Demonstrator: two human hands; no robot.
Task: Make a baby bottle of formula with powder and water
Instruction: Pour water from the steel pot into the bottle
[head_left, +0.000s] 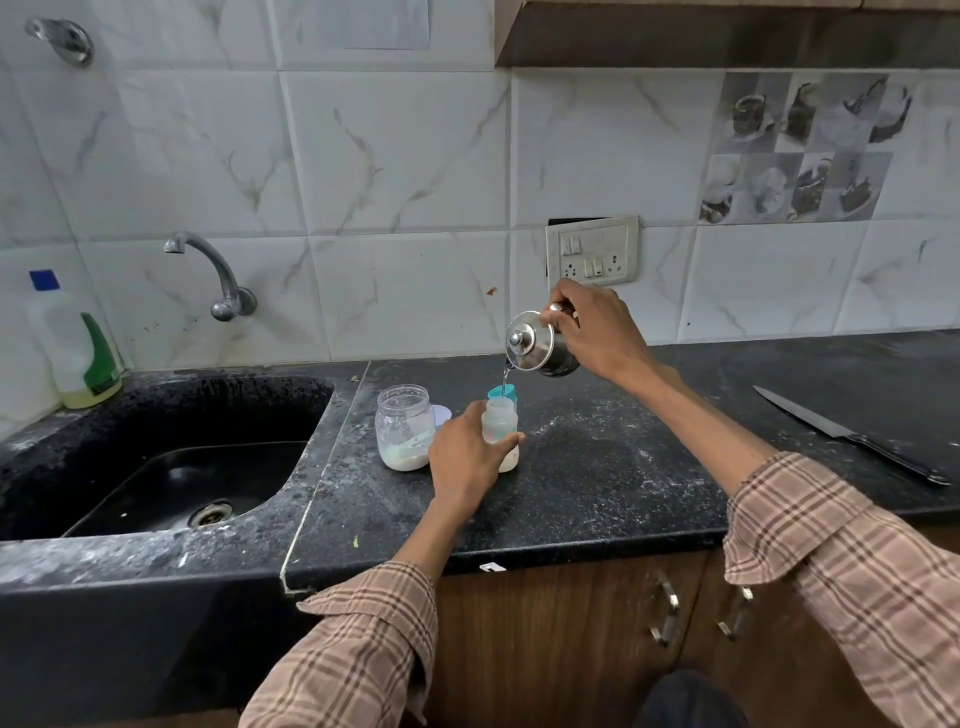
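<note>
A small clear baby bottle (500, 422) stands uncapped on the black counter (597, 467), and my left hand (464, 457) grips its lower part. My right hand (592, 325) holds a small steel kettle (537, 343) tilted above the bottle. A thin stream of water (504, 378) runs from the spout into the bottle's mouth. Just behind the bottle sits a teal bottle cap (506, 391). A clear open jar (404, 427) with white powder at its bottom stands to the left of the bottle.
A black sink (171, 467) lies to the left, with a wall tap (213, 275) above it and a detergent bottle (78, 353) at its back corner. A long knife (852, 436) lies on the counter at the right. A switch panel (592, 254) sits on the tiled wall.
</note>
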